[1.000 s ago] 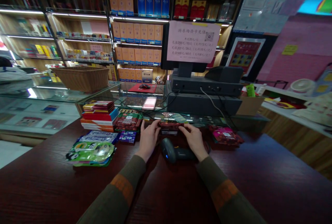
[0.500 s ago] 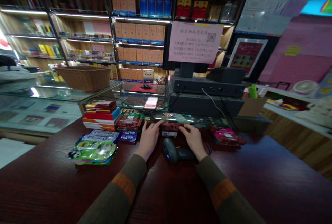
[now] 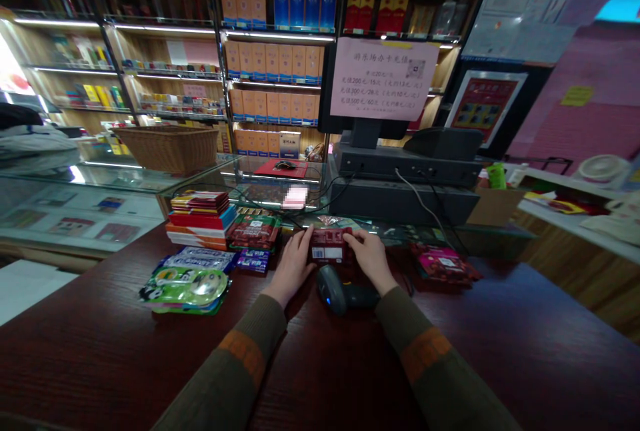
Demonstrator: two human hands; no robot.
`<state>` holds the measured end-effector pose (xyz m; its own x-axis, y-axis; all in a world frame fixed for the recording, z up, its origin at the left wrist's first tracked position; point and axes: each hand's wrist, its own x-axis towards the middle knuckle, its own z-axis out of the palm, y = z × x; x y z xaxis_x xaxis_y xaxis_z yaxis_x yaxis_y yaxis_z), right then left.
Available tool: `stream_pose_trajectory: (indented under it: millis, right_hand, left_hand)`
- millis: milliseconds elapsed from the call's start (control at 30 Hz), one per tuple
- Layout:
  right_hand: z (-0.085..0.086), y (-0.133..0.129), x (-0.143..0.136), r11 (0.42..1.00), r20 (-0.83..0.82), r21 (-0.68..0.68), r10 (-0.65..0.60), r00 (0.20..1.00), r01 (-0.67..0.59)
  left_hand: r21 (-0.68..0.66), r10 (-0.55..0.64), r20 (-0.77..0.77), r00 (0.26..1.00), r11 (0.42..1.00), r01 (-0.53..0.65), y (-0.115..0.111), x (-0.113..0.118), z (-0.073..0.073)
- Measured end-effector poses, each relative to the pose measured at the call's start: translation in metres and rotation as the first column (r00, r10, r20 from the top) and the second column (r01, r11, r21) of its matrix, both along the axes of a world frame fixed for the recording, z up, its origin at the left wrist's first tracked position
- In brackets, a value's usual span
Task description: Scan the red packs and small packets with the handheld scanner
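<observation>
A dark red packet with a white barcode label stands between my two hands, behind the black barcode scanner. My left hand grips the packet's left edge. At its upper right corner, the fingers of my right hand pinch it. The scanner lies on the dark wooden table, its blue light lit. Left of my left hand are small purple packets and red-brown packets. Further right lies a pile of dark red and pink packets.
At the left stand stacked red, white and orange boxes, with green panda packets in front. Behind are a monitor stand and a dark cash drawer, cables, a glass counter and a wicker basket.
The packet between my hands has been tilted up, so more of its labelled face shows. My hands have shifted slightly around it. The whole view has moved a little.
</observation>
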<state>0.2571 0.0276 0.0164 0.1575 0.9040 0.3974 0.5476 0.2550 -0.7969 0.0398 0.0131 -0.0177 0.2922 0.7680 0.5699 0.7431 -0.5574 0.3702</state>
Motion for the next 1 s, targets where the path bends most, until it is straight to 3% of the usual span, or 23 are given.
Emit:
stream_pose_trajectory:
  millis: [233, 400, 600, 800, 1000]
  right_hand:
    - [0.021, 0.000, -0.008, 0.999, -0.010, 0.040, 0.009, 1.000, -0.008]
    - [0.027, -0.005, -0.010, 0.997, -0.001, 0.066, 0.032, 0.999, -0.032]
    - [0.028, -0.007, -0.009, 0.997, -0.049, 0.068, 0.050, 0.998, -0.047]
    - [0.027, -0.001, -0.006, 0.995, -0.059, 0.052, 0.087, 0.994, -0.084]
    - [0.024, 0.002, -0.006, 0.991, -0.116, 0.060, 0.127, 0.985, -0.121]
  left_hand:
    - [0.165, 0.108, -0.071, 0.992, 0.982, -0.095, -0.004, -0.002, 0.005]
    - [0.216, 0.180, -0.089, 0.980, 0.964, -0.157, -0.009, 0.000, 0.012]
    - [0.255, 0.183, -0.066, 0.981, 0.954, -0.161, -0.013, -0.001, 0.017]
    - [0.244, 0.098, -0.096, 0.991, 0.967, -0.072, -0.010, -0.003, 0.017]
    - [0.245, 0.121, -0.087, 0.989, 0.965, -0.097, -0.010, -0.006, 0.018]
